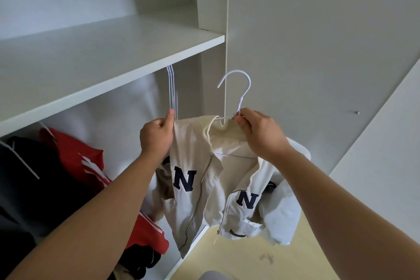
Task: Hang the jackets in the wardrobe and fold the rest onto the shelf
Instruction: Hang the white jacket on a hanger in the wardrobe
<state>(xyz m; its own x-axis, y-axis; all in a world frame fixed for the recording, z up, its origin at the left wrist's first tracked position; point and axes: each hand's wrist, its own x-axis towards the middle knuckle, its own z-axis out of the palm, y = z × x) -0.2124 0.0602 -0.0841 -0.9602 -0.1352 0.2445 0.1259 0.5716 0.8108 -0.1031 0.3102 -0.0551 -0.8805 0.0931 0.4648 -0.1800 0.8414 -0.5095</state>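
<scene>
Danger is judged to lie mostly at the left shoulder of the cream jacket [204,177], which is held in the centre of the frame, in front of the open wardrobe and not yet hung; the shoulder is gripped by the left hand [156,136], its fingers closed round the cloth, and it cannot be told whether the hanger arm is inside this shoulder; if the cloth is released too early, the jacket may slide off to one side, because the zip is open and the fronts hang apart. The white hanger [241,88] is pinched at its neck by the right hand [256,129], with the hook free above; the rail is hidden under the shelf [113,57] at upper left, so the hook may be knocked on the shelf edge, or be caught in the empty hangers [172,88] just above the left hand. A large dark-blue "N" is read on each front panel; a further letter by the left wrist is cut off; no brand label can be read.
</scene>
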